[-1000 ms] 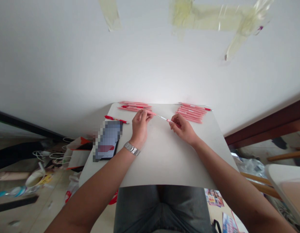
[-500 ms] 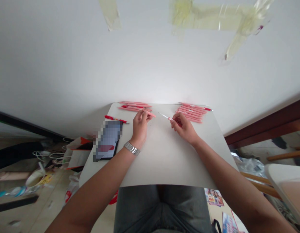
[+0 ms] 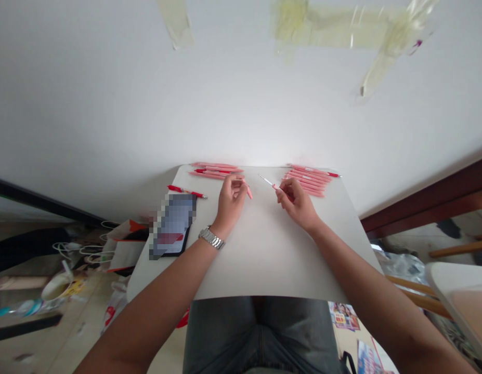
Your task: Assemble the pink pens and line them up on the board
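Barrel, pink, is pinched in the left hand's grip, one end poking out past the fingertips. Apart from it, a pale refill juts from the right hand, whose grip is clamped on its pink base. Both are over the tabletop, between left pens and right pens.

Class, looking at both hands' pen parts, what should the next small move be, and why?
Probably the left hand should turn the narrow pink plastic-looking pen piece in line with the thin white refill jutting from the right hand: the refill's tip is bare, and the piece slants off-line, apart from it.
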Available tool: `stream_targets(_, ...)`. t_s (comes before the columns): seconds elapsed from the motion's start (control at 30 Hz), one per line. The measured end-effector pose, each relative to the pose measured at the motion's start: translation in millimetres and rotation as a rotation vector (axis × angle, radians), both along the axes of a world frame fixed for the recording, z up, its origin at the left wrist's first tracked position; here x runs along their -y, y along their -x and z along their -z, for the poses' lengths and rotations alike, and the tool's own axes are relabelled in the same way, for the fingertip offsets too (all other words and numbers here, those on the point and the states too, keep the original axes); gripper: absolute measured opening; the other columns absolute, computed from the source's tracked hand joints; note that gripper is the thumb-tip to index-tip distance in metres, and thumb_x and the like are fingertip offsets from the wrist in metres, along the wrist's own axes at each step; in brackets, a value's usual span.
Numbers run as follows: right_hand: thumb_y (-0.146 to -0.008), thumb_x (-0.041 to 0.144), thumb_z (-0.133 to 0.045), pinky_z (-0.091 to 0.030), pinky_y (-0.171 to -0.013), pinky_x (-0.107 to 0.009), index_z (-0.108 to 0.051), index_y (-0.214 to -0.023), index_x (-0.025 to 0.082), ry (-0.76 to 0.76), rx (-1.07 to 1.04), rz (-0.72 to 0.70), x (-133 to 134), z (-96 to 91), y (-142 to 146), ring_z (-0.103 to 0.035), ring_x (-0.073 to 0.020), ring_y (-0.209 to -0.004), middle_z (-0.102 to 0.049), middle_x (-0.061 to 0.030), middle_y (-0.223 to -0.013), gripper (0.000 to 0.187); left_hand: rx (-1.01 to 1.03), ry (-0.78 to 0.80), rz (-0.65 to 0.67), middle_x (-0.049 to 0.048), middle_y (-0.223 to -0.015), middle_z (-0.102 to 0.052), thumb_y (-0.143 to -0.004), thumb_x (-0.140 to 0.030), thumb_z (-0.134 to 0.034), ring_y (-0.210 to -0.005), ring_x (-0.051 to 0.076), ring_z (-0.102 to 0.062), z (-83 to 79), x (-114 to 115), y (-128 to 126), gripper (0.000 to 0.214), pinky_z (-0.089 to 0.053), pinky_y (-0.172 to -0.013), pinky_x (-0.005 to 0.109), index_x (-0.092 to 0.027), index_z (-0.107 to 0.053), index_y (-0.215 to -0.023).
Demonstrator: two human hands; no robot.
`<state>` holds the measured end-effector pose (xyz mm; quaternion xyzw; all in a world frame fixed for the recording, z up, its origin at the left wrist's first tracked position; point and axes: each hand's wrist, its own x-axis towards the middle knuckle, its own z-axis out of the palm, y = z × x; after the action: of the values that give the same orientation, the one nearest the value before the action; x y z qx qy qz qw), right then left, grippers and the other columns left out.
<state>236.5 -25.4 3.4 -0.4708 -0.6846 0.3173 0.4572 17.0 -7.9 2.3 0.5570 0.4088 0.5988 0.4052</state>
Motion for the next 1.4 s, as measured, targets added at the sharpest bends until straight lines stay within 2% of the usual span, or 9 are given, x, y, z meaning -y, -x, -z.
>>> stream_targets(0.1, -0.103, 0.062, -0.056, -0.043, -0.062, -0.031, -0.048, -0.102, 0.027, 0.0, -0.005, 0.004, 0.4, -0.5, 0.1, -0.052, -0.0164, -0.066, -0.059, 0.0, -0.08, 0.036, -0.07, -0.051, -0.005, 0.0004, -0.093, -0.071, -0.097, -0.04, -0.071, -0.071, 0.013, -0.068, -1.2, 0.6, 0.7, 0.022, -0.053, -0.079, 0.03, -0.024, -0.058, -0.107)
stream_targets(0.27, -0.102, 0.064, -0.056, -0.043, -0.061, -0.031, -0.047, -0.102, 0.027, 0.008, -0.006, 0.025, 0.8, -1.5, 0.3, -0.052, -0.0163, -0.065, -0.059, 0.0009, -0.078, 0.038, -0.272, -0.085, -0.077, -0.0016, -0.082, -0.071, -0.097, -0.036, -0.07, -0.076, 0.016, -0.066, -3.7, 2.5, 4.0, 0.017, -0.049, -0.081, 0.03, -0.026, -0.061, -0.106)
stream_targets(0.43, -0.103, 0.061, -0.056, -0.041, -0.06, -0.031, -0.047, -0.101, 0.027, -0.007, -0.005, 0.041, 1.1, -1.8, 0.0, -0.051, -0.0156, -0.063, -0.058, 0.0013, -0.077, 0.035, -0.449, -0.082, -0.13, -0.0006, -0.091, -0.074, -0.093, -0.033, -0.074, -0.077, 0.018, -0.063, -6.6, 5.5, 6.9, 0.019, -0.047, -0.08, 0.031, -0.028, -0.066, -0.11)
stream_targets(0.57, -0.104, 0.059, -0.057, -0.041, -0.06, -0.03, -0.047, -0.101, 0.027, -0.013, 0.002, 0.046, 1.2, -1.2, -0.3, -0.05, -0.0154, -0.063, -0.058, 0.0015, -0.077, 0.033, -0.548, -0.109, -0.152, -0.0008, -0.083, -0.07, -0.092, -0.031, -0.076, -0.076, 0.02, -0.061, -6.6, 5.4, 8.3, 0.013, -0.046, -0.08, 0.032, -0.027, -0.066, -0.1)
stream_targets(0.8, -0.105, 0.056, -0.057, -0.039, -0.058, -0.029, -0.047, -0.101, 0.027, -0.046, -0.011, 0.028, -0.8, 2.5, -0.9, -0.049, -0.0143, -0.061, -0.057, 0.0024, -0.075, 0.031, -0.941, -0.091, -0.195, 0.0003, -0.09, -0.075, -0.098, -0.029, -0.067, -0.08, 0.022, -0.063, -6.5, 5.2, 11.2, 0.009, -0.044, -0.078, 0.035, -0.025, -0.06, -0.094)
stream_targets(1.07, -0.105, 0.056, -0.057, -0.039, -0.057, -0.029, -0.047, -0.101, 0.027, -0.047, -0.016, 0.031, -1.0, 3.7, -1.2, -0.049, -0.0143, -0.06, -0.056, 0.0027, -0.074, 0.031, -0.977, -0.059, -0.188, 0.0014, -0.087, -0.072, -0.099, -0.031, -0.065, -0.079, 0.021, -0.063, -3.0, 2.4, 11.8, 0.015, -0.04, -0.069, 0.033, -0.025, -0.058, -0.087)
stream_targets(1.4, -0.105, 0.053, -0.057, -0.038, -0.058, -0.029, -0.048, -0.101, 0.027, -0.046, -0.006, 0.034, -0.1, 1.7, -0.9, -0.049, -0.0144, -0.061, -0.057, 0.0025, -0.075, 0.029, -0.968, -0.094, -0.207, 0.0013, -0.084, -0.071, -0.099, -0.033, -0.065, -0.077, 0.022, -0.063, 0.9, 1.7, 11.9, 0.017, -0.039, -0.069, 0.034, -0.025, -0.056, -0.087)
